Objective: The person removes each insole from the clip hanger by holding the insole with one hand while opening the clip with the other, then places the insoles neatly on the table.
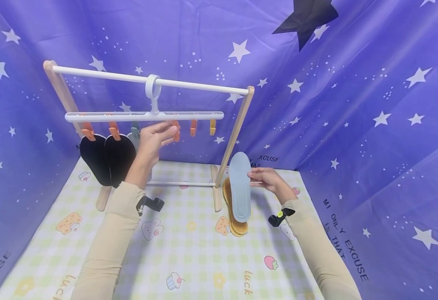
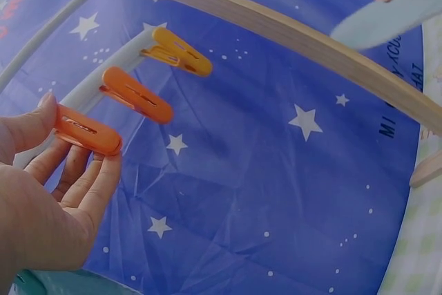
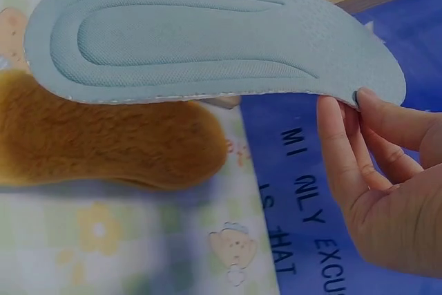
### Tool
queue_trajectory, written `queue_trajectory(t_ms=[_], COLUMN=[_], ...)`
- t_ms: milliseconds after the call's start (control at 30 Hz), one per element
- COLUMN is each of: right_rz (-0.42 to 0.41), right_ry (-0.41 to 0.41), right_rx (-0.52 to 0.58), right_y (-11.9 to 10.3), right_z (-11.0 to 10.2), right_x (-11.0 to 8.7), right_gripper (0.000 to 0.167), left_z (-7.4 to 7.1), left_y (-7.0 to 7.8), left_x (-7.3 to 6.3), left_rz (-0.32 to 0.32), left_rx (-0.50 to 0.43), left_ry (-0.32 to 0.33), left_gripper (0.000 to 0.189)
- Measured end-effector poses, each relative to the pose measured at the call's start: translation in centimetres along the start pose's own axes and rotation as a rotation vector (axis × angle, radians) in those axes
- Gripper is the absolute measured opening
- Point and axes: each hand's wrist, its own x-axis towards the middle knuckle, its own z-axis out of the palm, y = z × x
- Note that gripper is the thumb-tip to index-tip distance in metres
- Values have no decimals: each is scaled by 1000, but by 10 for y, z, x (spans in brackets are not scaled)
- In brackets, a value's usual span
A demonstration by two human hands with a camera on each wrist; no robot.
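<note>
- The light blue insole (image 1: 240,183) is held up at the right of the rack, with its narrower, ridged end pointing down toward the person and its broad end higher; its ridged face shows in the right wrist view.
- The right hand (image 1: 269,180) has its grip closed on the edge of that insole near the broad end, thumb on one side and fingers on the other.
- Behind and below it, golden-brown furry insoles (image 1: 238,229) lie on the tabletop, apparently stacked, partly covered from view.
- The left hand (image 1: 152,141) has its grip on an orange clip (image 2: 88,130), thumb at its upper part and fingertips at its lower end; the clip hangs under the white hanger (image 1: 189,117).
- Right of that clip, a second orange clip (image 1: 193,127) and a yellow clip (image 1: 212,127) hang with nothing in them.
- Left of the hand, two coral clips (image 1: 101,130) hold two black insoles (image 1: 95,160), side by side and overlapping.
- A teal clip (image 1: 134,131) next to them holds a grey-blue insole, mostly hidden by the left hand and forearm.
- The hanger's ring loops round the top rail of the rack (image 1: 102,74), which has wooden side posts.
- The rack stands on the tabletop (image 1: 204,254), covered in a green-and-white checked cloth with cartoon prints.
- Purple-blue curtains (image 1: 294,125) with stars and lettering surround it.
</note>
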Motion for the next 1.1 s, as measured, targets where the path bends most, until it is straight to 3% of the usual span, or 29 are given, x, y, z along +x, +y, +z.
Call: queue_trajectory(t_ms=[300,567,1100], right_rz=[39,81,132], right_ry=[0,19,103], right_rx=[-85,-103,-214], right_y=[15,20,33], right_z=[4,10,18], right_x=[6,5,11], right_gripper=[8,13,11], left_z=[0,0,1], left_y=[0,0,0], left_x=[1,0,0], left_rz=[10,3,0], left_rx=[-1,12,11], left_ry=[-6,-5,-1], left_gripper=[44,45,45])
